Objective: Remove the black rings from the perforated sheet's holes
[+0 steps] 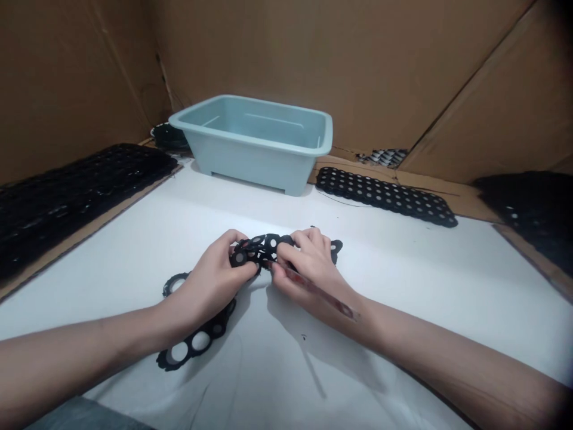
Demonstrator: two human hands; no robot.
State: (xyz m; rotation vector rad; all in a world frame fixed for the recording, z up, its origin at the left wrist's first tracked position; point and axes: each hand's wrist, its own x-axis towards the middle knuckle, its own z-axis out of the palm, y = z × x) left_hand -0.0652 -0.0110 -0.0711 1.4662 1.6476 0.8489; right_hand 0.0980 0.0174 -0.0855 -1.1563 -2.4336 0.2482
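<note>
A black perforated rubber strip [262,246] with round holes lies bunched on the white table surface [403,286]. My left hand [213,280] is closed on its near end, thumb and fingers pinching the strip. My right hand [308,263] grips a thin reddish stick-like tool [316,289] and presses its tip against the strip. A further part of the black strip [192,343] with larger holes trails out under my left wrist, and another loop [172,283] shows left of it.
A light blue plastic tub [255,140] stands at the back. A black perforated mat [385,194] lies to its right, larger black mats [67,191] at far left and far right [532,209]. Cardboard walls [403,60] enclose the space.
</note>
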